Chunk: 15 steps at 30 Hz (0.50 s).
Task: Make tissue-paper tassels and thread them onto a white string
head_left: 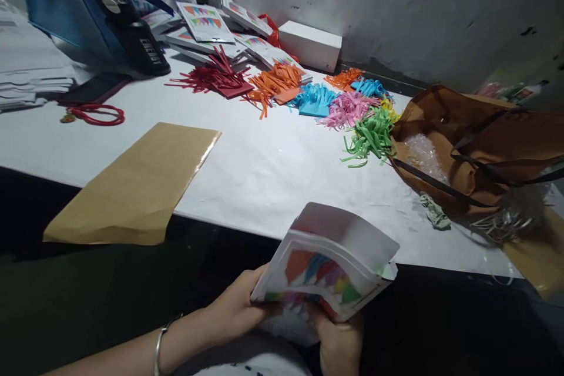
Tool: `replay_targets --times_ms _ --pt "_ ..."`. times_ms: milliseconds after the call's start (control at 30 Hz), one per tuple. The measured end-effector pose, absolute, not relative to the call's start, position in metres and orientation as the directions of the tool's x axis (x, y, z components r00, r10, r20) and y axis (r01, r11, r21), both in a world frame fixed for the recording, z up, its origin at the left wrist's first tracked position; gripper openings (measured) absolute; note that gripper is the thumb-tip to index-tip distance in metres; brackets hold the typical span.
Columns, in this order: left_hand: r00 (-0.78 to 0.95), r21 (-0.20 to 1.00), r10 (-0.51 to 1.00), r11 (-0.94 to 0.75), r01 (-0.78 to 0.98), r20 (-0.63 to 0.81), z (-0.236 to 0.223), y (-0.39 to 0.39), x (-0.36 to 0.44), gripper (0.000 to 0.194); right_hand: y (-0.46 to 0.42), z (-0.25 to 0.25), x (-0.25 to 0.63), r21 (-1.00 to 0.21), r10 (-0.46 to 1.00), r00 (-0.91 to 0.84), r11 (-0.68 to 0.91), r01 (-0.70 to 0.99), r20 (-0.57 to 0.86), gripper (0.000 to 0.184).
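Observation:
Both hands hold a white packet (339,235) printed with colourful bunting, tilted and slightly bent above my lap at the table's front edge. My left hand (249,299), with a silver bangle at the wrist, grips its left edge. At the lower edge, my right hand (337,335) closes on it with the thumb over the printed face. The other fingers of both hands are mostly hidden behind the packet. To the left, a brown paper sheet or envelope (132,182) lies partly over the table edge.
Bundles of cut strips in dark red (215,79), orange (277,82), blue (315,98), pink (350,108) and green (372,132) lie along the back. A brown bag (480,147) stands right. Printed packets (205,23), a white box (311,46) and a black bottle (138,44) sit behind.

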State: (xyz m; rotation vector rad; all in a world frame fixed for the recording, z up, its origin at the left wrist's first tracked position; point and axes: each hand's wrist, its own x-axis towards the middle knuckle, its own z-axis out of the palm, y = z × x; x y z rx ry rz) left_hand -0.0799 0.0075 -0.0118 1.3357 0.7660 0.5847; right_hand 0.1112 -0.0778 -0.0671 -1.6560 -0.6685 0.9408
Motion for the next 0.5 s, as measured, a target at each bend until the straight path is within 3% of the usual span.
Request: replay_targets --times_ms 100,200,400,500 --pt "0.568 0.977 0.806 0.211 -0.016 -0.165 -0.013 0.015 -0.079 0.045 -0.08 -0.077 0.103 -0.954 0.756 0.619 -0.296 0.037 -0.211 0.048" --pt "0.506 0.989 0.853 0.147 0.005 -0.129 -0.014 0.02 -0.077 0.032 -0.079 -0.074 0.092 -0.969 0.736 0.657 -0.245 0.033 -0.164 0.065" --pt "0.558 0.986 0.823 0.16 -0.053 -0.104 -0.023 0.012 -0.074 0.032 -0.078 -0.061 0.089 -0.963 0.745 0.637 -0.268 0.015 -0.198 0.043" --pt "0.507 0.989 0.853 0.15 -0.012 -0.123 -0.023 0.013 -0.073 0.031 -0.078 -0.062 0.098 -0.988 0.789 0.602 -0.155 -0.005 -0.127 0.073"
